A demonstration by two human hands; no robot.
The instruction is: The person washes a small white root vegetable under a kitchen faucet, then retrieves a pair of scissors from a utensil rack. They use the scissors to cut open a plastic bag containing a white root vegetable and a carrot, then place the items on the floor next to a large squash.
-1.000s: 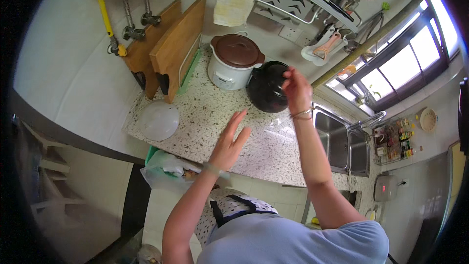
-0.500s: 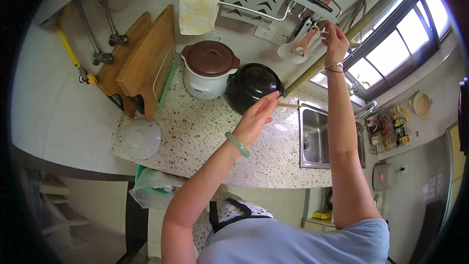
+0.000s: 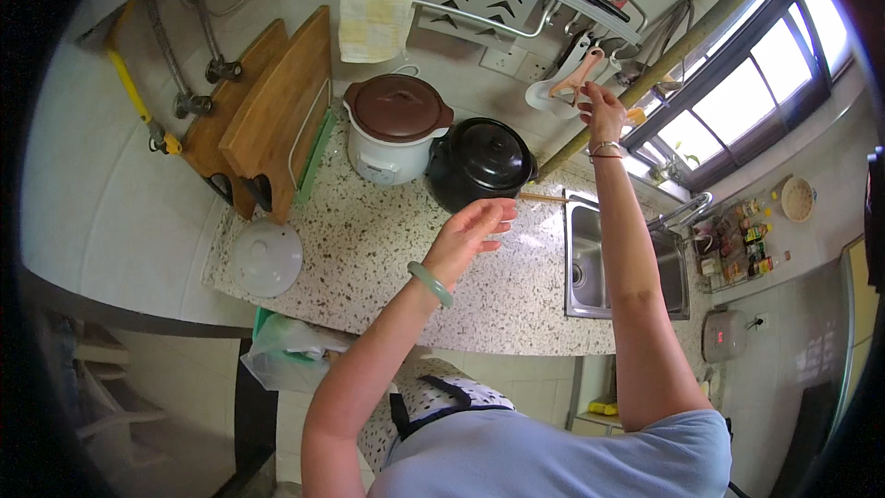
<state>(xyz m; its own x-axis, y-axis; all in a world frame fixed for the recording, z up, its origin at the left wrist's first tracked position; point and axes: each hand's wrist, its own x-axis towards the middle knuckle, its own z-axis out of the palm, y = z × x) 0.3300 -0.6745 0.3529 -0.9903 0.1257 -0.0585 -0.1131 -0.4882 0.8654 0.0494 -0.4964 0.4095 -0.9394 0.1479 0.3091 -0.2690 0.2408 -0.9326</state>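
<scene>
My right hand (image 3: 604,115) is raised toward the wall with its fingers partly spread. It is beside a pink Y-shaped peeler (image 3: 579,72) that hangs under the rack; whether the fingertips touch the peeler cannot be made out. Behind the peeler hangs a white ladle-like utensil (image 3: 542,98). With fingers loosely extended and nothing in them, my left hand (image 3: 466,235) hovers over the counter. Just beyond it stands a lidded black pot (image 3: 484,161). A white cooker with a brown lid (image 3: 398,111) is left of that pot.
A steel sink (image 3: 590,254) lies to the right on the speckled counter (image 3: 369,267). Wooden cutting boards (image 3: 281,111) stand at the left, near a white lid (image 3: 265,258). A thick pole (image 3: 682,51) slants beside the window. A plastic bag (image 3: 281,355) hangs at the front edge.
My right hand has moved down and left, from the hooks to beside the peeler. My left hand has drawn slightly back from the black pot, its fingers more spread.
</scene>
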